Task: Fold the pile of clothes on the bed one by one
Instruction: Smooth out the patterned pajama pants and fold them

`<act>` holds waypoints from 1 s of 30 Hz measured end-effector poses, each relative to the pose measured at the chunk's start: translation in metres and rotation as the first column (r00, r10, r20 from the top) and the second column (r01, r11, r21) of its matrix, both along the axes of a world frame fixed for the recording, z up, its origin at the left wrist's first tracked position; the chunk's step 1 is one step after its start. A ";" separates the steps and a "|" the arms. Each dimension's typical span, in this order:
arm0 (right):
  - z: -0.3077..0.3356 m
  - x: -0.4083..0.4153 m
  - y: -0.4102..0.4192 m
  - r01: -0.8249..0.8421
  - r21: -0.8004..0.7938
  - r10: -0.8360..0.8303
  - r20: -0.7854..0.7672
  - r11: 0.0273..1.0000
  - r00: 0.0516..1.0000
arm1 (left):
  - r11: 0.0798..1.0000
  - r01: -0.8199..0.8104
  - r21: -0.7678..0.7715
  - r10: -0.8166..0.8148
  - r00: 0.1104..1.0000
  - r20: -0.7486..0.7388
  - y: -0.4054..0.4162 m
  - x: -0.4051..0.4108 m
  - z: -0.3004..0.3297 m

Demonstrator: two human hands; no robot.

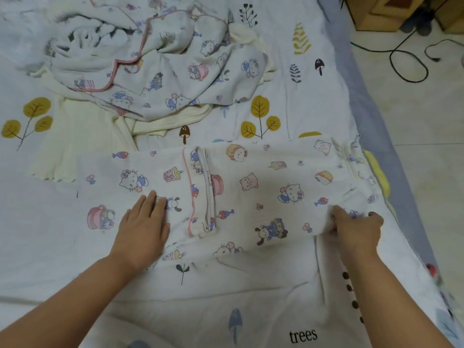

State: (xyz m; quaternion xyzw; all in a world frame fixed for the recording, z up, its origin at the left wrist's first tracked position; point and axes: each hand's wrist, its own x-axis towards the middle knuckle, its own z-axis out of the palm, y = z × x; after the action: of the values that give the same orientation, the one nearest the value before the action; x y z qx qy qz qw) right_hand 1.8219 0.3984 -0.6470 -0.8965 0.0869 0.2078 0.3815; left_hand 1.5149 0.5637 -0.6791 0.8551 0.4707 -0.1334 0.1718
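Covering bed (pixel 276 46), leaf-print sheet (pixel 313 101)

Printed bedsheet (pixel 288 297) bearing yellow leaves, mushrooms and the word "trees" at 6 o'clock. Tiled floor (pixel 414 172) at 3 o'clock; black cables (pixel 401 59) and cardboard boxes (pixel 376 13) at 1 o'clock.

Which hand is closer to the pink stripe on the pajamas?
Left. The left hand lies flat on the pajamas just left of the pink stripe. The right hand pinches the cloth's right end, far from it.
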 end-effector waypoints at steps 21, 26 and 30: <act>0.055 -0.182 0.105 -0.794 0.119 0.568 0.635 0.597 0.523 | 0.980 -0.195 0.049 0.190 0.978 0.086 0.020 -0.094 0.033; 0.037 -0.254 0.127 -0.941 -0.100 0.766 0.612 0.323 0.198 | 0.963 -0.271 0.002 0.269 0.956 0.116 0.027 -0.127 0.027; 0.005 -0.280 0.128 -0.936 -0.349 0.970 0.217 -0.032 -0.114 | 0.941 -0.311 -0.134 0.337 0.897 0.286 0.035 -0.135 0.024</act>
State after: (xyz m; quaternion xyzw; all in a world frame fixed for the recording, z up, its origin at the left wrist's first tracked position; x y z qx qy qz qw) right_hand 1.5416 0.5263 -0.6422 -0.7160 -0.6557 0.2232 0.0864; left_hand 1.3803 0.5984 -0.6551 0.7667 0.5683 0.0107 0.2985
